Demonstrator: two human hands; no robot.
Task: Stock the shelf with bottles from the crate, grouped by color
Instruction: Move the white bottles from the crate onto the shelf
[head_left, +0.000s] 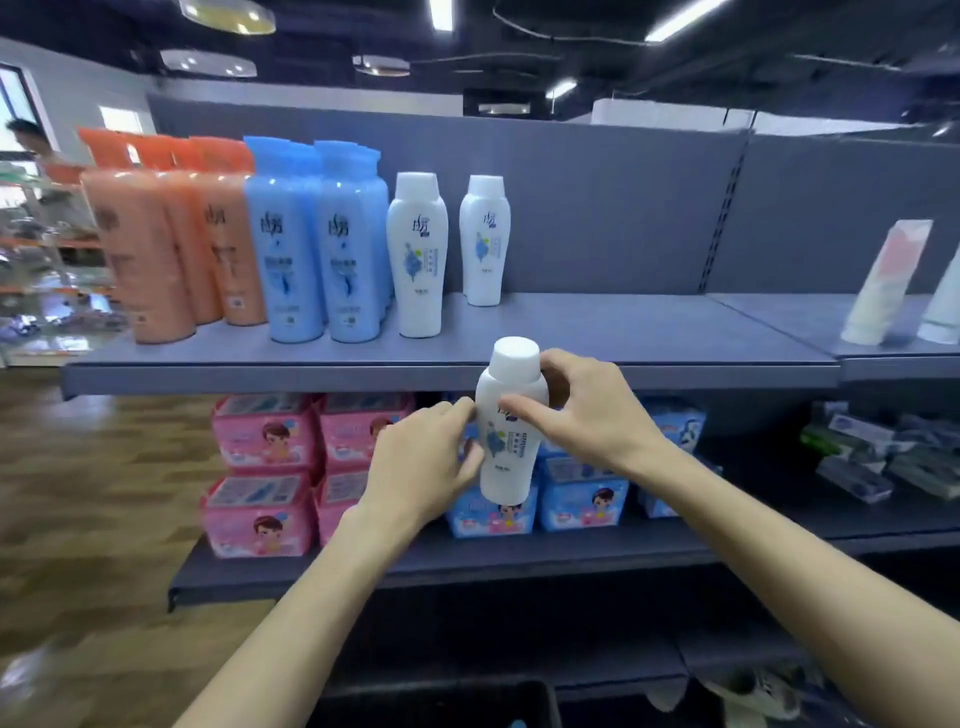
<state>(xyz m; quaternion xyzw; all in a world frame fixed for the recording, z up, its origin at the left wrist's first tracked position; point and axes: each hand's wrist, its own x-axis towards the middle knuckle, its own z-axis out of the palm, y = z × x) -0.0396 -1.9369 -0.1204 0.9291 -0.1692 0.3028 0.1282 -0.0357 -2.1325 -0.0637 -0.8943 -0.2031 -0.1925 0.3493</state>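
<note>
A person holds a white bottle (508, 423) upright in both hands just in front of the grey shelf (649, 332), its cap level with the shelf's front edge. The right hand (582, 410) has its grip clamped on the bottle's upper body, thumb across the front and fingers curled behind the shoulder. The left hand (426, 462) grips the bottle's lower left side, fingers curled against the label.

On the shelf above stand orange bottles (171, 244) at the left, blue bottles (317, 244) beside them, then two white bottles (449, 244), one nearer the front edge and one further back. The shelf to the right of these is bare up to some blurred pale tubes (883, 286) on the next section.

The shelf below (519, 551) carries stacked pink packs (265, 473) at the left and blue packs (582, 493) behind the held bottle. A dark crate's rim (441, 701) shows at the bottom.
</note>
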